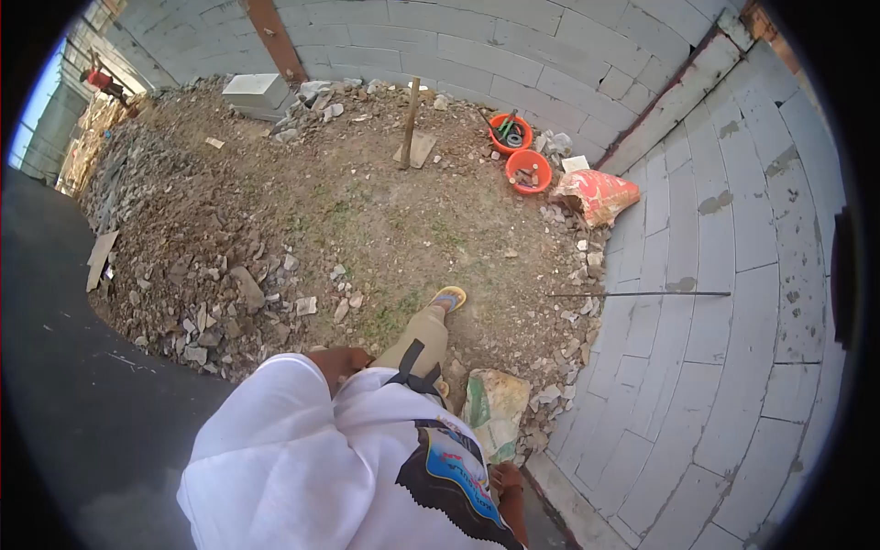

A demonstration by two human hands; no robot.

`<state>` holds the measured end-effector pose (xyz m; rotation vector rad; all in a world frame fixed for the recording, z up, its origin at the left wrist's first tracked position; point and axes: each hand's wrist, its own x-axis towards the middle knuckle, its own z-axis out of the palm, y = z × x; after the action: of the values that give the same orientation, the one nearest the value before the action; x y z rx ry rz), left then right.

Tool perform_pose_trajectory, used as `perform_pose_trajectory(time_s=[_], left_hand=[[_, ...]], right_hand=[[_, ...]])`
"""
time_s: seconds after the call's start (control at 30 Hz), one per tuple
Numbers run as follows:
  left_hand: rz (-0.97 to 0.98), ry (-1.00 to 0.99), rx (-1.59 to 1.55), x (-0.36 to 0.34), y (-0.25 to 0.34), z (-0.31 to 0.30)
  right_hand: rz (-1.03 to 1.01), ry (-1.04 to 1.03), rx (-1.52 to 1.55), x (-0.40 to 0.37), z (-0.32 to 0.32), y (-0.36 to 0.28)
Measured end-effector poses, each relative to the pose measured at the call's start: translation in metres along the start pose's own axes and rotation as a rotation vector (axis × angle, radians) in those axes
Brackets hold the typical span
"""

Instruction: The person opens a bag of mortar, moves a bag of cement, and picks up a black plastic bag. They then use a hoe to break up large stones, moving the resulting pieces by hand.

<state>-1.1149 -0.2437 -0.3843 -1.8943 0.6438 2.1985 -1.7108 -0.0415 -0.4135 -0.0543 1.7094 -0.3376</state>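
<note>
My left hand (pixel 345 361) is at my waist beside the tan trousers (pixel 412 341); its fingers are partly hidden by the white shirt, so what it holds, if anything, cannot be seen. My right hand (pixel 505 476) hangs low by my right side, just below a green and white sack (pixel 496 408) lying on the ground. Its fingers look curled, but too small and dark to tell whether they touch the sack. One foot in a yellow and blue sandal (pixel 450 298) is forward on the dirt.
Orange buckets (pixel 529 171) with tools, a red and white sack (pixel 600 196) and a thin rod (pixel 642 293) are near the block wall (pixel 715 275). A wooden post (pixel 410 124) stands ahead. Rubble (pixel 211 312) lies left. A person (pixel 103 81) is far off.
</note>
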Motion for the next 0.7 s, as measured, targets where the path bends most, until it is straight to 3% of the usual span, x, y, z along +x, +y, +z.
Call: perform_pose_trajectory(time_s=[0.03, 0.07, 0.13, 0.2, 0.3, 0.4, 0.43, 0.5, 0.53, 0.57, 0.6, 0.63, 0.7], left_hand=[[0.007, -0.183, -0.291, 0.039, -0.078, -0.017], [-0.078, -0.103, -0.193, 0.026, -0.106, -0.022], [-0.156, -0.036, -0.143, -0.009, -0.126, -0.02], [0.026, -0.009, 0.926, -0.056, -0.111, -0.023], [0.028, 0.439, 0.653, 0.069, -0.17, -0.026], [0.004, 0.612, 0.245, 0.055, -0.109, -0.038], [-0.034, 0.678, 0.068, 0.063, -0.101, -0.055], [0.106, 0.565, 0.275, 0.044, -0.097, -0.1], [-0.003, 0.49, -0.163, 0.013, -0.08, -0.121], [-0.101, 0.406, -0.59, -0.021, -0.062, -0.147], [-0.02, 0.426, -0.744, -0.023, -0.063, -0.175], [0.064, 0.445, -0.896, -0.022, -0.066, -0.198], [0.183, 0.568, -1.22, -0.046, -0.063, -0.247]], right_hand=[[-0.359, 0.013, -0.721, -0.011, 0.025, -0.01], [-0.495, -0.019, -0.959, -0.009, 0.041, -0.022], [-0.466, -0.118, -0.962, -0.009, 0.076, -0.05], [-0.38, -0.194, -0.884, -0.007, 0.102, -0.094], [-0.452, -0.309, -1.008, -0.003, 0.131, -0.164], [-0.897, -0.684, -1.261, 0.029, 0.141, -0.238], [-0.908, -0.713, -1.307, 0.05, 0.141, -0.267], [-0.1, -0.012, -0.842, 0.092, 0.123, -0.311], [-0.325, -0.042, -1.296, 0.029, 0.173, -0.344], [-0.124, 0.18, -1.028, 0.014, 0.211, -0.365], [-0.376, 0.004, -1.667, 0.081, 0.207, -0.379], [-0.804, 0.005, -2.263, 0.137, 0.207, -0.392], [-0.536, 0.004, -1.925, 0.094, 0.314, -0.409]])
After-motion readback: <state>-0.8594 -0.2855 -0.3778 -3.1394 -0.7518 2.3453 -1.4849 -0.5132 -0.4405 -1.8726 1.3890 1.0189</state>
